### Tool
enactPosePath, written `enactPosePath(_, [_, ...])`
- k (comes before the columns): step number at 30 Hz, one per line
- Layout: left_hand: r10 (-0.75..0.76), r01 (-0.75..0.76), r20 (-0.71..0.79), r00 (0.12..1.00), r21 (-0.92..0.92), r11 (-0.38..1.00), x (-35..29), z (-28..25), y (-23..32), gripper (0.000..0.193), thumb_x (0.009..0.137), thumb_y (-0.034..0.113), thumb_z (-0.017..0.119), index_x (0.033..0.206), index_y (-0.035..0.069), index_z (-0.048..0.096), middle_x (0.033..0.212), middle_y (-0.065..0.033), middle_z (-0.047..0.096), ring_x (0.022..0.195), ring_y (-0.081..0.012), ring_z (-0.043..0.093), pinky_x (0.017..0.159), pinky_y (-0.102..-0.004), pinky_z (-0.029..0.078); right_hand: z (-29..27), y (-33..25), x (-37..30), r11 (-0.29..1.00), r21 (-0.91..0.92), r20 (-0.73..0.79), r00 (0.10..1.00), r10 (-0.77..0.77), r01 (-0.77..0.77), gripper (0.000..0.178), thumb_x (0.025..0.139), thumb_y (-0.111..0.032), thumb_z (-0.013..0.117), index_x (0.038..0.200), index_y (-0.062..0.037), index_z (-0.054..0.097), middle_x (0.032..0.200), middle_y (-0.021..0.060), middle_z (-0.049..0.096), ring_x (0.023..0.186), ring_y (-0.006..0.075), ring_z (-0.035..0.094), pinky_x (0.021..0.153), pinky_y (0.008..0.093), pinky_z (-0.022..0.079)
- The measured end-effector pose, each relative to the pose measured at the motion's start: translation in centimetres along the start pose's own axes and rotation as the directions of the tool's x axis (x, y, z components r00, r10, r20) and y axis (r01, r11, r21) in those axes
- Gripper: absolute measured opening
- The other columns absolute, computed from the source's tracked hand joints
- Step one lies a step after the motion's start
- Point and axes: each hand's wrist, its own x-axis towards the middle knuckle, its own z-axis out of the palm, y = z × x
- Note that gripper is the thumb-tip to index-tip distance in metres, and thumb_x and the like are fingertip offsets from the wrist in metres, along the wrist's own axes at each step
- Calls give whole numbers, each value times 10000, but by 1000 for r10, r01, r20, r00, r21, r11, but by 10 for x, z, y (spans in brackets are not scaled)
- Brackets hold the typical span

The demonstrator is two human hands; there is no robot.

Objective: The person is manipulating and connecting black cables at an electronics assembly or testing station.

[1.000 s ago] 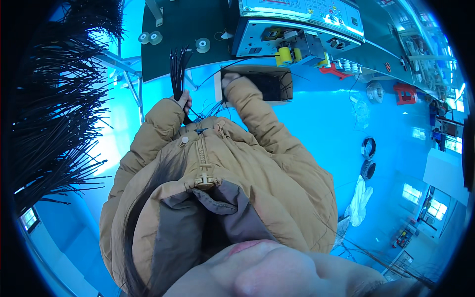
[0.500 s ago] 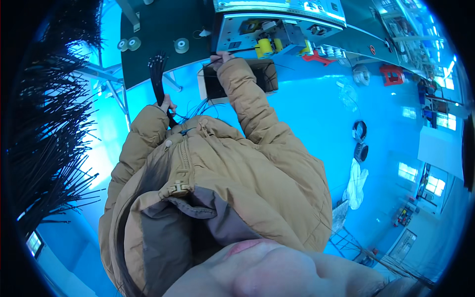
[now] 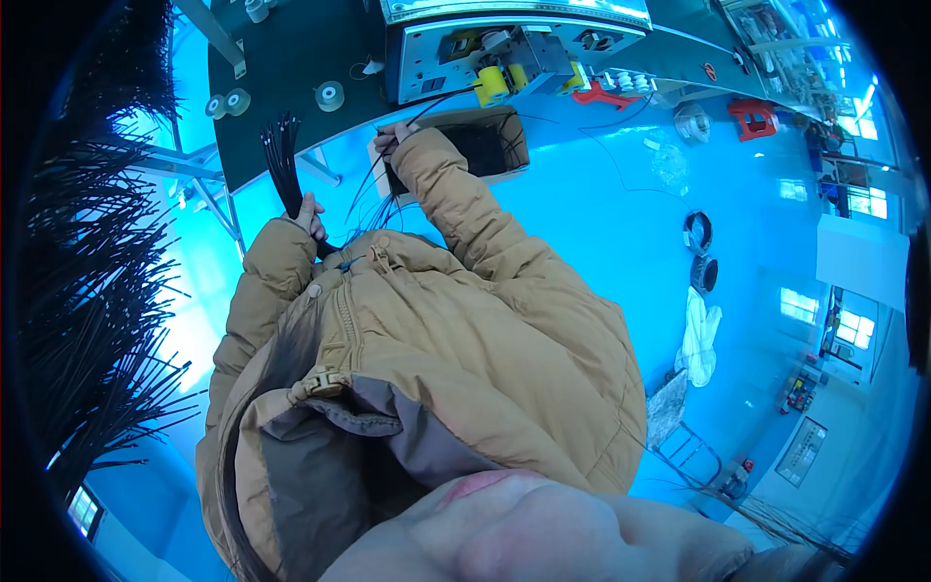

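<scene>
My left hand is closed round a bundle of black wires that fans out upward beside the dark green table. My right hand pinches a thin black wire. One end of this wire slants up toward the machine's yellow part, and the other hangs toward my jacket. Beneath the machine stands an open cardboard box, dark inside; my right hand and sleeve cross its left side. More loose black wires lie in front of my chest, partly hidden by the jacket.
A large mass of black wires hangs at the left. Tape rolls lie on the green table. A yellow cylinder juts from the machine. On the blue floor at the right are a red stool and a wire coil.
My right hand has drawn back from the machine toward me and left, with a black wire now showing between its fingers. My left hand still holds the bundle. The whole view has shifted slightly.
</scene>
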Motion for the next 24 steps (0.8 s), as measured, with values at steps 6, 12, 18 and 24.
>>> enactPosePath(6, [-1, 0, 6, 1000, 134, 991, 5, 2, 3, 399, 818, 421, 474, 820, 22, 479, 456, -1, 321, 423, -125, 369, 476, -294, 380, -3, 5, 0, 998, 62, -56, 998, 32, -28, 278, 897, -209, 276, 881, 13, 443, 688, 103, 441, 590, 153, 444, 511, 275, 351])
enactPosePath(12, [12, -15, 33, 999, 81, 997, 10, 2, 0, 352, 820, 358, 496, 899, 16, 510, 502, -12, 376, 419, -114, 376, 466, -275, 379, 23, 9, -58, 870, -490, 46, 998, -45, 62, 240, 871, -164, 289, 920, 3, 454, 780, 101, 535, 666, 191, 524, 587, 292, 420])
enactPosePath(18, [67, -96, 143, 987, 203, 974, 3, 3, 15, 441, 827, 426, 442, 1098, 82, 494, 964, -69, 529, 522, -97, 435, 500, -244, 373, 60, 1, -112, 50, -903, 420, 851, 316, 427, 247, 841, -220, 347, 967, -49, 473, 907, 54, 587, 783, 205, 572, 677, 316, 451])
enactPosePath(24, [98, -121, 160, 982, 140, 983, -2, 4, 13, 447, 837, 432, 422, 1064, 57, 507, 910, -41, 546, 541, -87, 425, 517, -237, 361, 53, 42, -93, -306, -616, 649, 688, 326, 726, 333, 790, -374, 434, 929, -99, 561, 814, 86, 600, 750, 255, 555, 671, 364, 424])
